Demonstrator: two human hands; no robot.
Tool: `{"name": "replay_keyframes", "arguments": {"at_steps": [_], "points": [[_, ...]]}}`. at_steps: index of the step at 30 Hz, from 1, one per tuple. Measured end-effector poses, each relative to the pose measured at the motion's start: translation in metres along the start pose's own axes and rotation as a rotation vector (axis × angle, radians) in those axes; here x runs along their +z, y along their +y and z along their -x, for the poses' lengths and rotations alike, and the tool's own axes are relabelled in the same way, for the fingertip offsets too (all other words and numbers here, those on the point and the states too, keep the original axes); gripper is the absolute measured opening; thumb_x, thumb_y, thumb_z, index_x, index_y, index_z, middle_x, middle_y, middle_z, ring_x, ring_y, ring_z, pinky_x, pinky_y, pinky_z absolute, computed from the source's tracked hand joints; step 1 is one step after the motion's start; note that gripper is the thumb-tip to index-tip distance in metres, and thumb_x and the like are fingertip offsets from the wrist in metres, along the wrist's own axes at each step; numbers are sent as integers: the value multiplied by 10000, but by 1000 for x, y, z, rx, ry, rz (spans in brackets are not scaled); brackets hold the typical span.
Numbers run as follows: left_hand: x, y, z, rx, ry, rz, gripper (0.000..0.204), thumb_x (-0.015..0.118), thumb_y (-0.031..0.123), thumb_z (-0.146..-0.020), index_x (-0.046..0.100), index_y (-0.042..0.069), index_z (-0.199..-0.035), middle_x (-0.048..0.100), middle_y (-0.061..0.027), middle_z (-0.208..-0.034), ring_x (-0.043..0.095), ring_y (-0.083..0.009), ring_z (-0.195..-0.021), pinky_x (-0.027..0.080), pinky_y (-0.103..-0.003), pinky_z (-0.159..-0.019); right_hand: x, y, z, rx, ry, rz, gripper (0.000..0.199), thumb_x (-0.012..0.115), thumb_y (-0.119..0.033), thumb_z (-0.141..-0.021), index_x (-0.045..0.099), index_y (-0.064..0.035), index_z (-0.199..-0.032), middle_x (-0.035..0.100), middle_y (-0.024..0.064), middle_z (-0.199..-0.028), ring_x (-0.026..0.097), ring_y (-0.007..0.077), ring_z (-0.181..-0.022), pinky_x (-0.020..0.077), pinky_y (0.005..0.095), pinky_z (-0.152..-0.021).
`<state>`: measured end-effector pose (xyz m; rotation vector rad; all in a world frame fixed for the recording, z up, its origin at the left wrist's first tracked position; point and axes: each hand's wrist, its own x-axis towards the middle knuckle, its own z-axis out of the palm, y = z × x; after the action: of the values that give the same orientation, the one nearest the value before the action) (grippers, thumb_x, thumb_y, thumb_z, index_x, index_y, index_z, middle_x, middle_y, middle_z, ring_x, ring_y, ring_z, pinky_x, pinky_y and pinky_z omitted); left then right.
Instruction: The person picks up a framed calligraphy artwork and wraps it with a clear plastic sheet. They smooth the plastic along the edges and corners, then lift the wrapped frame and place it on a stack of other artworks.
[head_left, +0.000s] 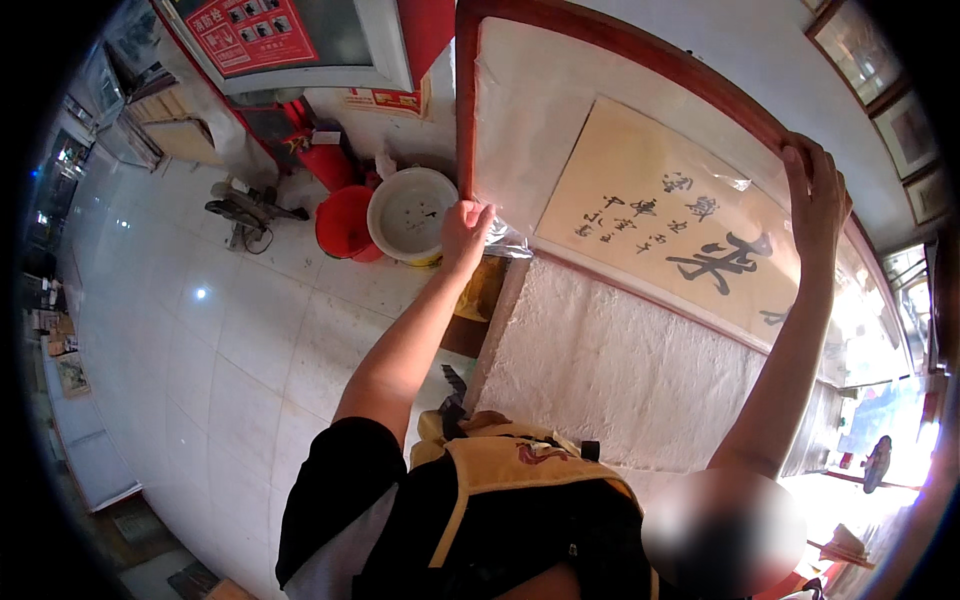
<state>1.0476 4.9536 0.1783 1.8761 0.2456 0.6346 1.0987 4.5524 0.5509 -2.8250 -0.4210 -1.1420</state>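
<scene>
A large picture frame [625, 42] with a red-brown wooden border stands tilted before me. Inside it, black brush calligraphy on tan paper [625, 180] lies on a white backing. At the frame's left side, my left hand [467, 235] is closed on clear plastic film [508, 240], whose loose crumpled end hangs beside the fingers. Whether these fingers also touch the wood is hard to see. My right hand [818, 185] reaches up and grips the frame's upper edge at the right, fingers over the border. Glare on the picture's surface suggests a clear sheet over it.
Below the frame is a rough whitish surface [600, 350]. On the tiled floor [250, 350] at left stand a red bucket [343, 222], a white bucket [405, 205], a fire extinguisher [325, 160] and a dark metal tool [245, 210]. Framed pictures [905, 135] hang at right.
</scene>
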Motion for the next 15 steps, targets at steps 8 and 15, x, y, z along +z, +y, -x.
{"name": "replay_keyframes", "arguments": {"at_steps": [8, 15], "points": [[11, 9, 1, 104, 112, 5, 111, 654, 132, -949, 602, 49, -896, 618, -125, -775, 598, -286, -732, 479, -412, -687, 3, 11, 1, -40, 19, -39, 440, 522, -570, -996, 690, -207, -1180, 699, 37, -1076, 654, 252, -976, 473, 432, -915], [-16, 20, 0, 349, -92, -353, 174, 625, 207, -967, 588, 42, -929, 618, -144, -872, 568, -374, -860, 471, -476, -788, -1, 2, 1, -34, 22, -60, 410, 543, -540, -995, 689, -195, -1161, 701, 37, -1057, 660, 258, -980, 487, 437, -904]]}}
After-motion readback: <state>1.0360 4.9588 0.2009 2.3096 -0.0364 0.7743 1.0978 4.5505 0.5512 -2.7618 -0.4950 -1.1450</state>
